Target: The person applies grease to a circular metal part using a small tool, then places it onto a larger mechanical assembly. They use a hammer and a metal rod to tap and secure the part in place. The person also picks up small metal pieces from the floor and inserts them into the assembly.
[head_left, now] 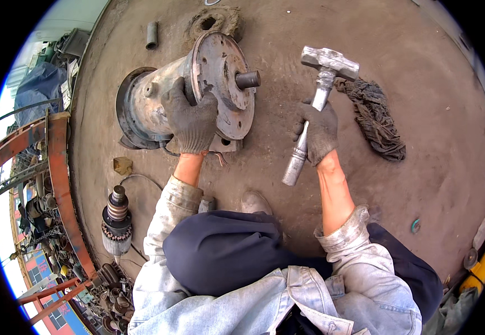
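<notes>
My right hand (pixel 317 131), in a dark knit glove, is closed around the handle of a silver hammer (pixel 332 62). The hammer is held up at a tilt, its head above the fist and the thick butt end below. My left hand (pixel 191 118), gloved the same way, lies on the rusty cylindrical electric motor (pixel 159 106) with fingers spread. Its thumb side is close to the round end flange (pixel 228 120), from which a short shaft (pixel 248 80) sticks out. The motor rests on its side on the ground, with loose wires (pixel 221 159) beneath.
A rotor-like part (pixel 117 223) stands upright at left, near a small yellowish block (pixel 123 165). A short pipe (pixel 152 36) and a clay-like ring (pixel 214 23) are beyond the motor. A dark crumpled cloth (pixel 373 120) lies right of the hammer. Rusty steel beams (pixel 64 184) edge the left side.
</notes>
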Demonstrator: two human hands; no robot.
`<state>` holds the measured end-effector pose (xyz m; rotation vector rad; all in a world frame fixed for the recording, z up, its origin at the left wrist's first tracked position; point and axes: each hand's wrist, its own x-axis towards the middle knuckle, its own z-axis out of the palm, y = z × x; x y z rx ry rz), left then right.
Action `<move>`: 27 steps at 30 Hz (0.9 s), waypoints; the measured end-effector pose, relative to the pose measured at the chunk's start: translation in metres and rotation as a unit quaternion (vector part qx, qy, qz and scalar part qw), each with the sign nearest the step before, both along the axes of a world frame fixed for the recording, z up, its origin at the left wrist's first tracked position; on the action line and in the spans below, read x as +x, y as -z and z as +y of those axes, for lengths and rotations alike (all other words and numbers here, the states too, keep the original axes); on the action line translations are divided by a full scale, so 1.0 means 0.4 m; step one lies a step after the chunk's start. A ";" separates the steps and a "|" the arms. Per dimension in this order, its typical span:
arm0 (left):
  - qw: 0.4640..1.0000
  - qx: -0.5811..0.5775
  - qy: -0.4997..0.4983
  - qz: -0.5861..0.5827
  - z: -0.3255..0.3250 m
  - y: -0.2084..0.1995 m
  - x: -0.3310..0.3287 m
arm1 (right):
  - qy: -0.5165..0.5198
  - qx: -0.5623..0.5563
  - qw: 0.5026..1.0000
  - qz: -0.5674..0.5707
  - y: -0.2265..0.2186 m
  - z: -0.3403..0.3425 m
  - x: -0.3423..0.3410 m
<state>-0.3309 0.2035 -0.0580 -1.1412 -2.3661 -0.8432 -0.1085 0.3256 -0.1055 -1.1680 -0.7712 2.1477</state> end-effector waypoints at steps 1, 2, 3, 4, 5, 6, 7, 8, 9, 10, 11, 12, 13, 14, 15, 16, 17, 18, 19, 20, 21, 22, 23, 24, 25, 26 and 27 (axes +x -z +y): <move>1.000 0.003 0.004 0.001 -0.003 -0.002 -0.001 | 0.050 -0.004 0.999 0.015 0.025 0.045 0.016; 1.000 0.007 0.007 0.002 -0.006 0.003 -0.004 | 0.104 -0.020 0.994 -0.012 0.034 0.080 0.030; 1.000 0.017 0.006 -0.010 0.001 0.004 0.002 | 0.143 -0.005 0.990 -0.014 0.090 0.132 0.040; 0.999 0.026 0.004 -0.022 0.005 0.003 0.010 | 0.167 -0.012 0.986 -0.021 0.097 0.141 0.034; 0.999 0.034 0.002 -0.034 0.006 0.005 0.014 | 0.190 -0.018 0.981 -0.028 0.101 0.146 0.029; 1.000 0.015 -0.004 -0.019 0.003 0.008 0.011 | 0.181 -0.029 0.982 -0.046 0.141 0.115 -0.007; 1.000 -0.008 -0.013 -0.002 -0.013 0.001 0.005 | 0.125 -0.031 0.990 -0.050 0.111 0.025 -0.063; 1.000 -0.019 -0.014 0.010 -0.001 -0.003 0.005 | -0.007 -0.024 0.993 -0.114 0.119 -0.062 -0.111; 1.000 -0.007 0.004 -0.011 0.073 0.024 0.033 | -0.160 0.260 0.903 -0.304 0.321 -0.128 -0.162; 1.000 -0.022 -0.014 0.000 0.047 0.016 0.014 | -0.174 0.069 0.965 -0.182 0.269 -0.140 -0.168; 0.999 -0.040 -0.029 0.005 0.020 0.008 0.010 | -0.181 -0.131 0.973 -0.060 0.201 -0.150 -0.149; 0.999 -0.039 -0.029 -0.002 0.001 -0.004 0.008 | -0.202 -0.133 0.969 -0.052 0.193 -0.138 -0.140; 0.999 -0.035 -0.022 -0.014 -0.005 -0.003 0.004 | -0.214 -0.132 0.967 -0.048 0.195 -0.112 -0.123; 0.999 -0.030 -0.018 -0.023 -0.003 -0.007 0.000 | -0.229 -0.093 0.968 -0.052 0.150 -0.091 -0.105; 1.000 -0.027 -0.013 -0.009 0.010 -0.010 0.000 | -0.201 -0.086 0.974 -0.056 0.155 -0.074 -0.098; 0.999 -0.032 -0.008 0.003 0.009 -0.008 0.008 | -0.172 -0.088 0.979 -0.061 0.164 -0.078 -0.082; 0.999 -0.038 -0.003 0.014 0.008 -0.006 0.010 | -0.144 -0.090 0.983 -0.066 0.171 -0.082 -0.067; 0.999 -0.044 0.001 -0.010 0.008 -0.009 0.000 | -0.113 -0.083 0.988 -0.071 0.176 -0.081 -0.051; 0.999 -0.039 -0.005 -0.029 0.007 -0.015 0.004 | -0.082 -0.074 0.991 -0.076 0.152 -0.062 -0.039; 0.998 -0.032 -0.011 -0.047 0.012 -0.017 0.009 | -0.051 -0.063 0.993 -0.081 0.131 -0.041 -0.030; 0.997 -0.026 -0.017 -0.065 0.014 -0.017 0.011 | -0.017 -0.024 0.996 -0.079 0.115 -0.031 -0.018; 0.998 -0.025 -0.013 -0.049 0.007 -0.013 0.011 | 0.022 -0.013 0.998 -0.065 0.084 -0.016 -0.003; 0.999 -0.022 -0.009 -0.032 0.004 -0.009 0.005 | 0.060 -0.001 0.997 -0.050 0.062 -0.003 0.008; 1.000 -0.020 -0.006 -0.014 -0.001 -0.007 0.000 | 0.100 0.014 0.995 -0.022 0.068 0.002 0.013; 1.000 -0.014 -0.007 -0.007 0.001 -0.003 0.002 | 0.142 0.031 0.989 0.003 0.062 0.010 0.017; 1.000 -0.008 -0.008 0.001 0.003 -0.002 0.004 | 0.167 0.020 0.986 0.011 0.042 0.006 0.023; 1.000 -0.002 -0.011 0.009 0.000 -0.001 0.003 | 0.142 0.018 0.990 -0.001 0.035 -0.027 0.013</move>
